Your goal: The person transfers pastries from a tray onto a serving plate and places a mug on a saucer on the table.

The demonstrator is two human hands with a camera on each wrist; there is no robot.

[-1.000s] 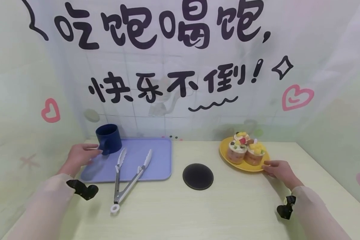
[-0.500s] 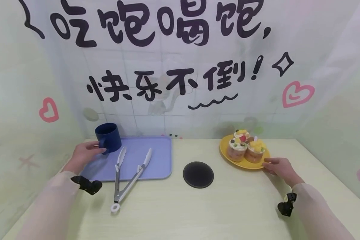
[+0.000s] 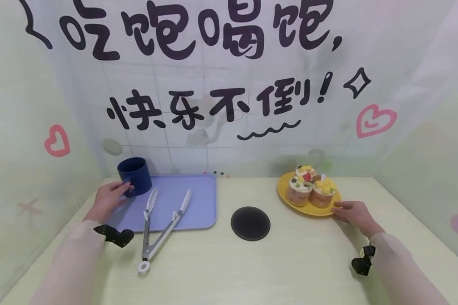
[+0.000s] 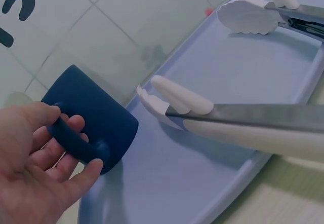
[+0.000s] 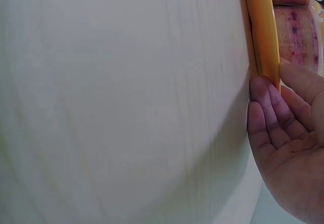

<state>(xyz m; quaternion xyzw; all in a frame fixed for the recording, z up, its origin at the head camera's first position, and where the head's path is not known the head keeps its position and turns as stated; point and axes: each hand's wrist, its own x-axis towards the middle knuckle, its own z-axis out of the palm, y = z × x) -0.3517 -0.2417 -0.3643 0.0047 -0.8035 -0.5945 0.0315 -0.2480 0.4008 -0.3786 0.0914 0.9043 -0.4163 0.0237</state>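
A dark blue mug (image 3: 140,174) stands upright on the back left of a lavender tray (image 3: 198,199). My left hand (image 3: 108,199) grips its handle (image 4: 71,139); in the left wrist view the fingers reach through the loop. On the right, my right hand (image 3: 356,217) pinches the near right rim of a yellow plate (image 3: 309,210), thumb above and fingers beneath. The plate carries dessert cups (image 3: 299,196) topped with cream and fruit. In the right wrist view the plate's edge (image 5: 264,26) sits close over the table, fingertips between the two.
Spread tongs (image 3: 162,237) with white tips lie across the tray, their ring end over the table in front. A round black coaster (image 3: 250,223) lies between tray and plate. A printed sheet (image 3: 221,156) hangs behind the table.
My left hand has moved right from beside the mug and taken hold of its handle. The right hand keeps its hold on the plate's rim. The head view has shifted slightly.
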